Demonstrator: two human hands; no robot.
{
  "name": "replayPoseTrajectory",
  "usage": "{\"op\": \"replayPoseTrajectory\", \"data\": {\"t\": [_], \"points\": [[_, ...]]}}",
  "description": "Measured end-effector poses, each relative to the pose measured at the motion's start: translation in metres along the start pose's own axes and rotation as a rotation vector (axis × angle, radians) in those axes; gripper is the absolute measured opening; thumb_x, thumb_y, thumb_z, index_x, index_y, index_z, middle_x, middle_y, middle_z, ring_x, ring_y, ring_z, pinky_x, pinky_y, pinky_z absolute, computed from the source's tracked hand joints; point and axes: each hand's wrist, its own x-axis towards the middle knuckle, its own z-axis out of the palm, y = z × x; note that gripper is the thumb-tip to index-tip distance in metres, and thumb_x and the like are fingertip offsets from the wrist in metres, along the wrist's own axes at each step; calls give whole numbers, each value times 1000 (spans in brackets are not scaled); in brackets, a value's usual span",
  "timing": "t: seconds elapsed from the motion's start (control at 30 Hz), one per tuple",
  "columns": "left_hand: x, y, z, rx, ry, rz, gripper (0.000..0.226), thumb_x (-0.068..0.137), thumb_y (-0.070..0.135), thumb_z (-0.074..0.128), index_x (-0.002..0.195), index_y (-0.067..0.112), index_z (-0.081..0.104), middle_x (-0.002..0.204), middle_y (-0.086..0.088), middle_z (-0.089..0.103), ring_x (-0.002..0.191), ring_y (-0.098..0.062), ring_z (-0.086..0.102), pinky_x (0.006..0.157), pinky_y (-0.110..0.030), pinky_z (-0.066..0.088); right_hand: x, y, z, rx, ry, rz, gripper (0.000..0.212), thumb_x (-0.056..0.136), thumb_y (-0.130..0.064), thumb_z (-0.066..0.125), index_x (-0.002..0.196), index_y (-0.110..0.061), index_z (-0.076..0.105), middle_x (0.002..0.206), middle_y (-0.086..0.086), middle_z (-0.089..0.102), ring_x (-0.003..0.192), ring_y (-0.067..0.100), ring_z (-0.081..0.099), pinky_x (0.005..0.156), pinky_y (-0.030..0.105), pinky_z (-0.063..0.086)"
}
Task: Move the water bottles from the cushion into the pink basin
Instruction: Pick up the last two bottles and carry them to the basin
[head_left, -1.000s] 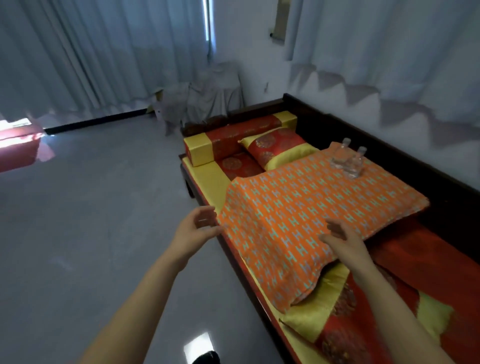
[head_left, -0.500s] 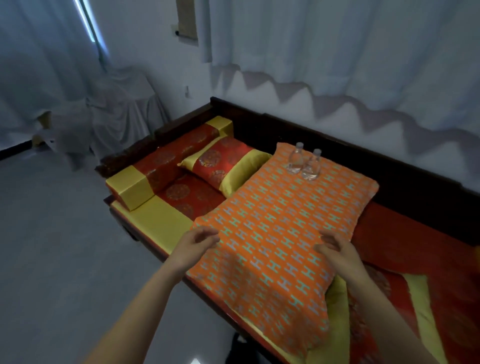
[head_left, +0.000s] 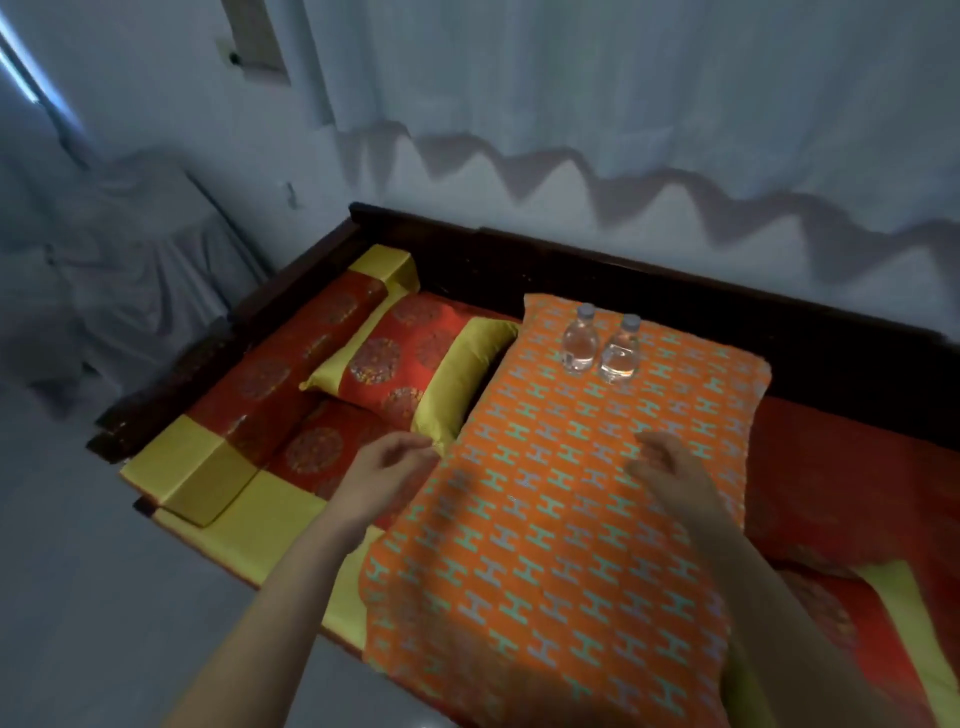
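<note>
Two water bottles (head_left: 602, 347) stand upright, upper centre, on orange cushion (head_left: 545, 519); left hand (head_left: 382, 480) and right hand (head_left: 670, 473) hover mid-frame, loosely curled, holding nothing.

Two clear water bottles (head_left: 600, 345) upright (touching) at orange cushion (head_left: 545, 519) far end

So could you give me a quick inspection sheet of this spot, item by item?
Surface: orange H-patterned cushion lying on a red-and-gold daybed.
Job's things: two clear water bottles, left bottle and right bottle, upright side by side near the cushion's far edge; pink basin not in view.
Clutter: red-and-gold pillow beside the cushion.
Hands: left hand and right hand open, holding nothing, short of the bottles.
Cables: nothing seen.
Surroundings: pale curtain on the wall; grey cloth-draped furniture in the corner.
</note>
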Motion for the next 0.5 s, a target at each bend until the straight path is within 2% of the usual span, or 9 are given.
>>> {"op": "replayPoseTrajectory", "data": {"t": [0.07, 0.17, 0.2, 0.27, 0.37, 0.43, 0.5], "points": [[18, -12, 3, 1, -38, -53, 19, 87, 22, 68, 103, 14, 71, 90, -5, 71, 76, -15, 63, 57, -16, 49, 11, 7, 10, -6, 1, 45, 40, 81, 6, 67, 117, -7, 58, 111, 9, 55, 106, 17, 50, 64, 6, 45], [63, -16, 12, -14, -102, -72, 17, 88, 16, 67, 103, 9, 70, 93, -9, 71, 73, -7, 65, 58, -10, 47, 41, 11, 17, -59, 38, 89, 40, 79, 2, 71, 116, -11, 60, 106, 5, 56, 101, 16, 51, 61, 2, 41], [83, -13, 17, -9, -134, -71, 16, 89, 15, 66, 103, 8, 69, 93, -11, 70, 75, -9, 64, 59, -10, 47, 52, 9, 17, -80, 63, 103, 41, 79, 0, 72, 117, -10, 60, 105, 5, 56, 99, 15, 51, 63, 5, 42], [116, -5, 27, -12, -182, -59, 17, 89, 13, 64, 105, 7, 67, 90, -11, 66, 78, -13, 61, 57, -8, 45, 70, 4, 19, -119, 99, 134, 43, 79, -3, 73, 120, -11, 60, 108, 6, 56, 99, 15, 51, 72, 20, 45], [172, 10, 55, -20, -285, -33, 21, 88, 9, 65, 109, 8, 64, 84, -2, 66, 76, -10, 62, 61, -8, 48, 103, 3, 17, -164, 166, 200, 49, 77, -7, 75, 123, -11, 58, 113, 8, 56, 103, 18, 53, 87, 36, 48], [212, 19, 79, -30, -361, -15, 23, 86, 5, 67, 107, 13, 63, 94, -4, 69, 86, -17, 65, 72, -15, 52, 130, 4, 16, -213, 199, 231, 53, 76, -8, 76, 125, -11, 56, 117, 9, 56, 105, 19, 53, 87, 35, 45], [254, 26, 106, 9, -434, 23, 33, 83, 4, 70, 115, 9, 60, 109, -11, 67, 99, -24, 65, 83, -27, 53, 159, 7, 17, -241, 222, 255, 57, 76, -10, 78, 128, -10, 55, 120, 12, 56, 109, 23, 53, 86, 33, 43]]}}
